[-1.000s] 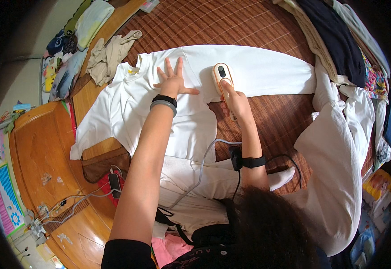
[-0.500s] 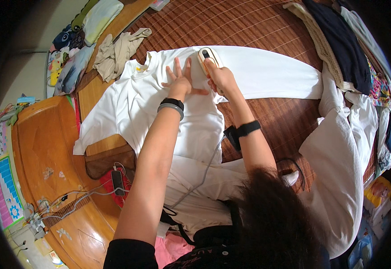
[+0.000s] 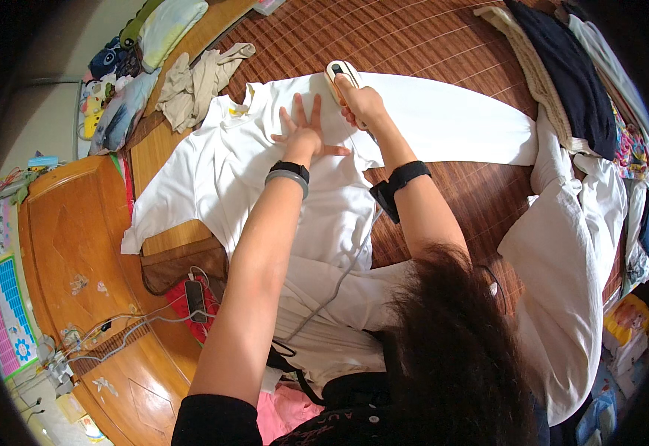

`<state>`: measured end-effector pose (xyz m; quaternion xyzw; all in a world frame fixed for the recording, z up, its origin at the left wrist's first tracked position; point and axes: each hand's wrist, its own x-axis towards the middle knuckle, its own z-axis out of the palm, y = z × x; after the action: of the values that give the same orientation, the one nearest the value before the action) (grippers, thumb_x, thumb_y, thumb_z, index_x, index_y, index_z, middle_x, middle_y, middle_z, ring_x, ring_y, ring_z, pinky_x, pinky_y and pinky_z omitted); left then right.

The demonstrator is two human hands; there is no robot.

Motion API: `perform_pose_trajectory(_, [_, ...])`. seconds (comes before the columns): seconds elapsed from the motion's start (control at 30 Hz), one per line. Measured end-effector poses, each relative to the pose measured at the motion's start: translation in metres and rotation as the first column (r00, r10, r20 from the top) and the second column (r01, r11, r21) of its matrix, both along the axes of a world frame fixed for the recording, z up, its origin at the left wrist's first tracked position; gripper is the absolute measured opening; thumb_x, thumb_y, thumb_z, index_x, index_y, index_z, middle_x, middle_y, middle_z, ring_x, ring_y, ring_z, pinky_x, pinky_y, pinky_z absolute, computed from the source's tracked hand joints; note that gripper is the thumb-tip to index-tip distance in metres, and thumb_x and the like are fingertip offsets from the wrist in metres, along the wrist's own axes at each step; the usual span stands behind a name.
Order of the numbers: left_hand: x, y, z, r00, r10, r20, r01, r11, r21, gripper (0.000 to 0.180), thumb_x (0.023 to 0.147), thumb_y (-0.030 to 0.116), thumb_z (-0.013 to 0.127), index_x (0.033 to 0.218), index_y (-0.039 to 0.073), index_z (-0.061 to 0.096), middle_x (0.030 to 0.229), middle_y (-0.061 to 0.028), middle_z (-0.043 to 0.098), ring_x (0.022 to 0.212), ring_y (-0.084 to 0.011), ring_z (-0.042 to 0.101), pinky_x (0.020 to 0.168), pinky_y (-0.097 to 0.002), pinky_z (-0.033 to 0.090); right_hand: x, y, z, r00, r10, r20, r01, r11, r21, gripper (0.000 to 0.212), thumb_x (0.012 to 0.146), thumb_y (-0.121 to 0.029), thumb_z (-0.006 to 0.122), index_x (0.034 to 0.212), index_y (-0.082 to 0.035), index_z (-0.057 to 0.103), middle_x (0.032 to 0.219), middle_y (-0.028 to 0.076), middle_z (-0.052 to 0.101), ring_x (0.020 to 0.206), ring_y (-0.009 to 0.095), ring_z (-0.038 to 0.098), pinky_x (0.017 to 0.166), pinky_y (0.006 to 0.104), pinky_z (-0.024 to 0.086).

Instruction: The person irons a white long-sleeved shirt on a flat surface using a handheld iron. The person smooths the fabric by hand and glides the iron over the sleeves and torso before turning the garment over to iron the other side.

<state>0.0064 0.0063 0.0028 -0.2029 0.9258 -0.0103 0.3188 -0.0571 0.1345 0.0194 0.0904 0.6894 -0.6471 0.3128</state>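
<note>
A white long-sleeved shirt [image 3: 202, 169] lies spread out, its collar toward the upper left and one sleeve stretching right. On its body my left hand [image 3: 303, 135] rests flat with the fingers spread, leaving wrinkles around it. My right hand [image 3: 364, 105] is wrapped round a small cream-coloured handheld iron [image 3: 335, 69]. The iron sits at the shirt's far edge, where the body meets the right-hand sleeve. Its underside is hidden.
The shirt lies on a brown slatted mat [image 3: 443, 44]. A beige crumpled garment [image 3: 190, 93] is beyond the collar. At right are white cloth [image 3: 562, 260] and dark clothes [image 3: 562, 74]. A grey cord [image 3: 332, 293] runs below my arms, and a phone [image 3: 196, 297] lies at left.
My right hand has slid the iron a little farther away, to the shirt's far edge. My left hand stays spread in nearly the same place.
</note>
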Motion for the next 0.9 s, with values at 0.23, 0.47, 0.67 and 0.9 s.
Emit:
perform_pose_trajectory(0.23, [-0.003, 0.001, 0.003, 0.997, -0.036, 0.063, 0.038, 0.999, -0.028, 0.147, 0.046, 0.080, 0.075, 0.148, 0.036, -0.021, 0.155, -0.0054, -0.029, 0.141, -0.0450, -0.019, 0.101, -0.0774, 0.022, -0.007, -0.003, -0.005, 1.000, 0.017, -0.019, -0.017, 1.000, 0.009, 0.064, 0.086, -0.059, 0.055, 0.069, 0.002, 0.060, 0.054, 0.008, 0.055, 0.042, 0.017, 0.051, 0.041, 0.0320, 0.041])
perform_pose_trajectory(0.47, [-0.003, -0.001, -0.001, 1.000, -0.008, 0.029, 0.008, 1.000, -0.003, 0.148, 0.044, 0.078, 0.077, 0.148, 0.038, -0.021, 0.155, -0.0042, -0.031, 0.141, -0.0435, -0.023, 0.101, -0.0786, 0.017, -0.010, -0.007, -0.009, 0.997, 0.016, -0.074, -0.013, 0.999, 0.042, 0.066, 0.086, -0.062, 0.053, 0.068, 0.001, 0.060, 0.054, 0.009, 0.056, 0.043, 0.018, 0.054, 0.041, 0.0321, 0.043])
perform_pose_trajectory(0.67, [-0.003, -0.002, 0.000, 0.998, -0.008, 0.055, 0.008, 1.000, -0.002, 0.148, 0.043, 0.079, 0.076, 0.147, 0.038, -0.021, 0.154, -0.0043, -0.031, 0.141, -0.0439, -0.023, 0.101, -0.0789, 0.017, -0.009, -0.012, -0.012, 0.998, -0.021, -0.052, 0.023, 0.999, 0.036, 0.066, 0.085, -0.063, 0.053, 0.066, 0.000, 0.059, 0.053, 0.009, 0.055, 0.043, 0.018, 0.054, 0.041, 0.0322, 0.042])
perform_pose_trajectory(0.9, [-0.005, -0.001, -0.002, 0.998, -0.019, 0.064, 0.020, 0.999, -0.024, 0.148, 0.043, 0.082, 0.074, 0.147, 0.038, -0.022, 0.154, -0.0053, -0.031, 0.141, -0.0451, -0.022, 0.101, -0.0784, 0.019, -0.014, -0.013, -0.013, 0.999, 0.033, -0.038, -0.030, 0.996, 0.089, 0.069, 0.082, -0.067, 0.055, 0.063, -0.001, 0.058, 0.052, 0.008, 0.054, 0.042, 0.018, 0.053, 0.039, 0.0316, 0.040])
